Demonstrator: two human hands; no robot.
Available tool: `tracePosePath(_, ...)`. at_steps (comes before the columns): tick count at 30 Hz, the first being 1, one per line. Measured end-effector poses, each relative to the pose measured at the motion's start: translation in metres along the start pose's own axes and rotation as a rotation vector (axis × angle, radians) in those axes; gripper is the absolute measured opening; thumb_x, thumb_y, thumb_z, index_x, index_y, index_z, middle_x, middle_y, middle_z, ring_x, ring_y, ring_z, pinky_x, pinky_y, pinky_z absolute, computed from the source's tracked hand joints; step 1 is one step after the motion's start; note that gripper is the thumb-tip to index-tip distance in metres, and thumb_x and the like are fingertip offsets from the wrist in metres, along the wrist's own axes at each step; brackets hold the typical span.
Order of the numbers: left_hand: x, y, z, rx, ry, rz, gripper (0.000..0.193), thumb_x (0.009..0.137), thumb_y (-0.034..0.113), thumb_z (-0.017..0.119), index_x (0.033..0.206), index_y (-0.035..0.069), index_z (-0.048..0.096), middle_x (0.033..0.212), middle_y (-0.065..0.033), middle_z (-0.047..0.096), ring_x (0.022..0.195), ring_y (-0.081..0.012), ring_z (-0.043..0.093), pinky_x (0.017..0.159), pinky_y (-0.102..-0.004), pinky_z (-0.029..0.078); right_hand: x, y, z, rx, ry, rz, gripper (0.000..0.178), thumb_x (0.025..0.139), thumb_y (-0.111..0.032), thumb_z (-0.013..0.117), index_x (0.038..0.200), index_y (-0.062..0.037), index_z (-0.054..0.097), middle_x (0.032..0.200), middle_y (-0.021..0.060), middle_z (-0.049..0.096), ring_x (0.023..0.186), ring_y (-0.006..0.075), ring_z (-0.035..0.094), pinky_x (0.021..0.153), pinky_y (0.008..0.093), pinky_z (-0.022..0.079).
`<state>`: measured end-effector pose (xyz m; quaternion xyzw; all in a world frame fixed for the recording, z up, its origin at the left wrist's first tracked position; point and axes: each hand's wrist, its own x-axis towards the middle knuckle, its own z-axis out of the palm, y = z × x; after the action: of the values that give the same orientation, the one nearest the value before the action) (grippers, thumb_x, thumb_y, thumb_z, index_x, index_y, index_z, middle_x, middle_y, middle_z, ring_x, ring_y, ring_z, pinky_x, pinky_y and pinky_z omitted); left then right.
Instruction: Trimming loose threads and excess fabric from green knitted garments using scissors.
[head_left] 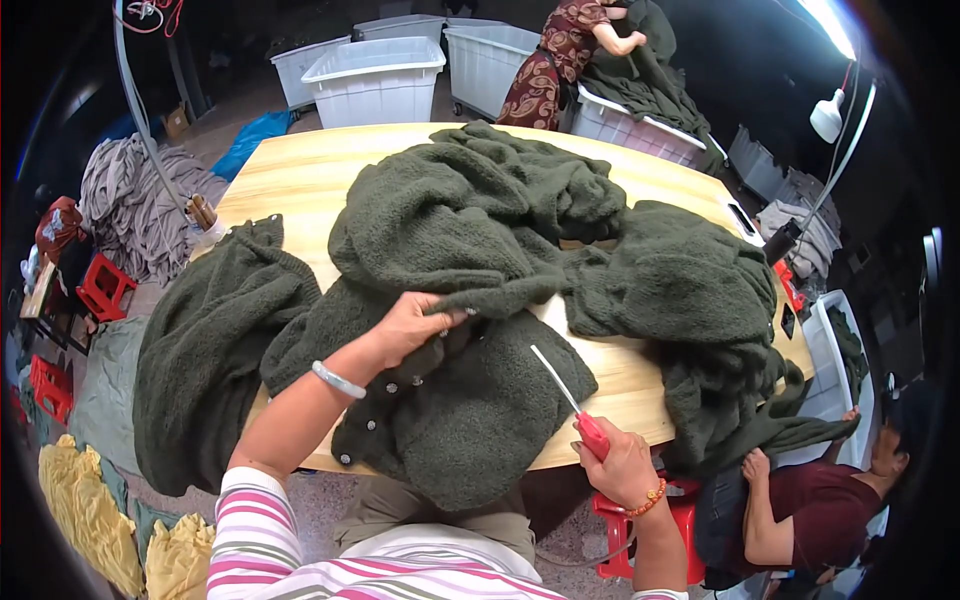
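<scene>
A dark green knitted cardigan (470, 410) with shiny round buttons lies at the table's near edge and hangs over it. My left hand (410, 325) is closed, pinching the button band near a button. In my right hand (620, 468) I grip a red-handled tool (592, 437) with a long, thin metal shaft, whose kind I cannot make out. Its shaft points up and left over the cardigan; I cannot tell whether the tip touches the cloth. More green knitwear (430, 220) is heaped just beyond my left hand.
Further green knits lie on the wooden table (300, 190), at its left (215, 360) and right (690, 270). A co-worker (810, 510) at the right handles green cloth; another person (560, 60) stands at the far side by a full bin. White bins (375, 85) and a red stool (615, 535) surround the table.
</scene>
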<state>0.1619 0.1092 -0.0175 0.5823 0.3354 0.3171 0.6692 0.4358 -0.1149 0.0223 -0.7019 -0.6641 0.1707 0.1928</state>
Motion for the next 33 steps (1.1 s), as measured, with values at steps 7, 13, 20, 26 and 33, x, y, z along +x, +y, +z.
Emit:
tracePosePath(7,-0.010,-0.061,0.014,-0.011,0.029,0.002,0.015,0.091,0.014,0.069,0.098,0.000,0.070,0.086,0.0034,0.065,0.079,-0.0060,0.056,0.069,-0.0233,0.047,0.000,-0.030,-0.010,-0.093,-0.213,-0.031,0.026,0.085,-0.025,0.067,0.107,-0.0123,0.063,0.074,0.0183,0.065,0.073,0.0395,0.065,0.069,0.0467,0.051)
tracePosePath(13,-0.015,-0.072,0.022,0.036,0.069,0.112,0.012,0.093,0.013,0.066,0.091,0.002,0.069,0.081,0.0080,0.060,0.075,-0.0028,0.049,0.066,-0.0213,0.043,0.000,-0.037,-0.001,-0.201,-0.409,-0.125,0.025,0.089,-0.030,0.061,0.106,-0.0122,0.060,0.073,0.0181,0.067,0.074,0.0404,0.066,0.073,0.0503,0.050)
tracePosePath(20,-0.023,-0.084,0.019,-0.003,0.113,0.035,0.011,0.093,0.012,0.065,0.090,0.002,0.069,0.077,0.0078,0.058,0.072,-0.0023,0.047,0.063,-0.0218,0.041,0.009,-0.042,-0.001,-0.226,-0.263,-0.037,0.023,0.089,-0.026,0.061,0.106,-0.0113,0.060,0.072,0.0187,0.066,0.073,0.0404,0.066,0.074,0.0511,0.051)
tracePosePath(26,-0.024,-0.086,0.029,0.053,0.112,0.202,0.011,0.092,0.011,0.065,0.088,0.000,0.067,0.071,0.0068,0.056,0.067,-0.0021,0.045,0.059,-0.0229,0.039,-0.001,-0.042,0.000,-0.197,-0.219,-0.127,0.023,0.086,-0.025,0.063,0.104,-0.0100,0.062,0.068,0.0185,0.064,0.068,0.0412,0.064,0.069,0.0494,0.051)
tracePosePath(33,-0.028,-0.086,0.024,0.255,0.039,0.121,0.016,0.092,0.015,0.065,0.092,-0.001,0.066,0.074,0.0060,0.058,0.069,-0.0018,0.046,0.059,-0.0231,0.040,-0.002,-0.049,0.003,-0.247,-0.332,-0.154,0.020,0.089,-0.026,0.060,0.101,-0.0098,0.061,0.070,0.0196,0.066,0.072,0.0399,0.066,0.070,0.0507,0.052)
